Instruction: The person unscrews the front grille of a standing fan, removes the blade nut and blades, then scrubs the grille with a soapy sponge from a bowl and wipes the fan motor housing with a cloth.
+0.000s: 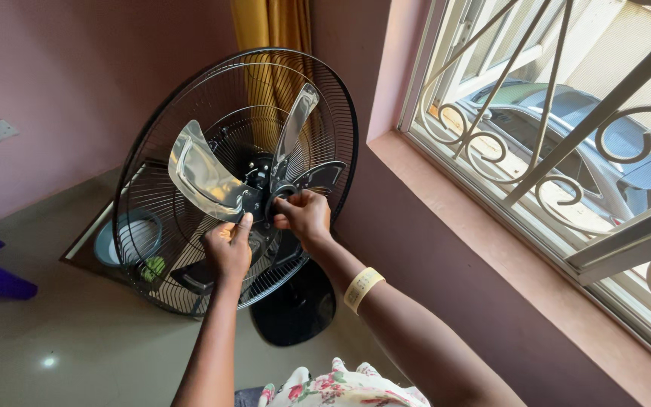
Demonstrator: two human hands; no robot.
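Fan (235, 181) stands on the floor (77, 347), front guard off, rear grille (325, 98) bare, round black base (295, 309) under the hands. Left hand (227, 249): grip closed on the root of the clear blade (201, 173), thumb up against the edge, blade spreading up and left of it. Right hand (304, 215): fingers pinched together on the black hub cap (280, 197), just right of the left hand, almost touching. Yellow band (362, 288) on the right wrist. Through the grille, below-left of the left hand, a bowl (133, 237). Barred window (551, 151) to the right; curtain (269, 26) above, behind the fan.
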